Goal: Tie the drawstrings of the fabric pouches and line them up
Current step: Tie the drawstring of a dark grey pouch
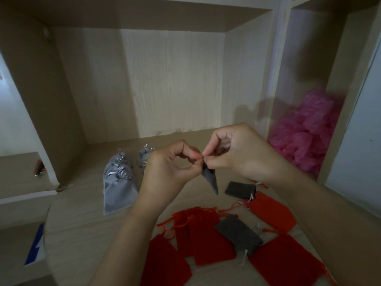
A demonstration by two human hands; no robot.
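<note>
Pouch [211,181] of grey fabric hanging above the wooden surface [82,223], long axis down and slightly right, top pinched between fingertips of left hand [169,172] and right hand [237,153], both equally near.

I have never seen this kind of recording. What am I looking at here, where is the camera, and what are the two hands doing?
There is no machine here: these are a person's two bare hands, filmed by one wide camera worn on the head, looking forward and down. The left hand and right hand meet in the middle; their fingers pinch the top of a small grey pouch, which hangs below them. On the wooden surface, tied light grey pouches lie lined up at the left. Nearer the person lie red pouches and two dark grey pouches, strings loose. Pink material fills the compartment at right.
</note>
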